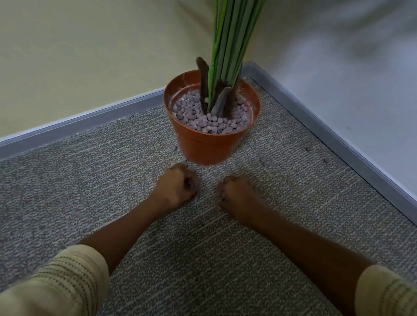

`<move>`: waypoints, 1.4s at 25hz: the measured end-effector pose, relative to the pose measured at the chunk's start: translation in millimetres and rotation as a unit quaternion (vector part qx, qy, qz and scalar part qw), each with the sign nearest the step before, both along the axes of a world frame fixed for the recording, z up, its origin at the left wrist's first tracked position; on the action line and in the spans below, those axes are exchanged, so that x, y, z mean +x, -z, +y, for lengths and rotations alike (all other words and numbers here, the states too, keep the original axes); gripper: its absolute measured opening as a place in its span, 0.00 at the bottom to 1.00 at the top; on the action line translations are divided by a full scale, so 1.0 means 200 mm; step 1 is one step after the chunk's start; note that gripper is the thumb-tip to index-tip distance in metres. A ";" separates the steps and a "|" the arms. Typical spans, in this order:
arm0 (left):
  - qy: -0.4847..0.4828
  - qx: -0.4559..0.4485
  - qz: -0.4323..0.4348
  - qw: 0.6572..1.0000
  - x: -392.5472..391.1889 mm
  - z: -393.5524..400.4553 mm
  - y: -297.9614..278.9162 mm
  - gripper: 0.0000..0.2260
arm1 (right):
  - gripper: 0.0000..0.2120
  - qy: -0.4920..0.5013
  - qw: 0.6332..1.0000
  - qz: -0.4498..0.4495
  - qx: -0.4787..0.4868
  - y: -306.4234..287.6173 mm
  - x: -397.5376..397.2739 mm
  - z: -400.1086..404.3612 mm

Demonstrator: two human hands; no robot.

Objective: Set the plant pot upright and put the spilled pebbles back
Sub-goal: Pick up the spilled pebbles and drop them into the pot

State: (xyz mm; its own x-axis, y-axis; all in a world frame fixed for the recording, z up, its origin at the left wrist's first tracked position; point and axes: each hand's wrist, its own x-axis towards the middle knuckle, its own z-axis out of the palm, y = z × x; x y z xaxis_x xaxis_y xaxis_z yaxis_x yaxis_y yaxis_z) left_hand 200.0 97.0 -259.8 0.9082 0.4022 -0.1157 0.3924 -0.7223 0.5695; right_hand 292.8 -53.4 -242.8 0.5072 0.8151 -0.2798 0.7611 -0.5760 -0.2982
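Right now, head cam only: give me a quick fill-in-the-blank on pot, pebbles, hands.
1. The orange pot stands ____ in the corner.
2. Stray pebbles lie on the ____.
3. Both the left hand and right hand have their fingers ____.

Missing words: upright; carpet; curled

Both forearms are stretched forward, sleeves pushed up. Left hand (176, 184) and right hand (234, 194) are held low, side by side, fingers curled inward; contents are hidden.
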 end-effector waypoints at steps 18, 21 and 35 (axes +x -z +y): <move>0.033 -0.009 0.016 0.999 -0.02 -0.08 -0.01 0.03 | 0.10 0.088 0.942 0.049 0.321 -0.65 0.22 0.08; -0.008 -0.025 0.018 0.999 -0.04 -0.08 -0.02 0.04 | 0.09 0.131 0.922 0.044 0.361 -0.56 0.26 0.04; -0.129 -0.339 -0.143 0.921 0.20 0.12 -0.79 0.03 | 0.11 0.002 0.992 -0.123 -0.026 0.00 0.18 -0.22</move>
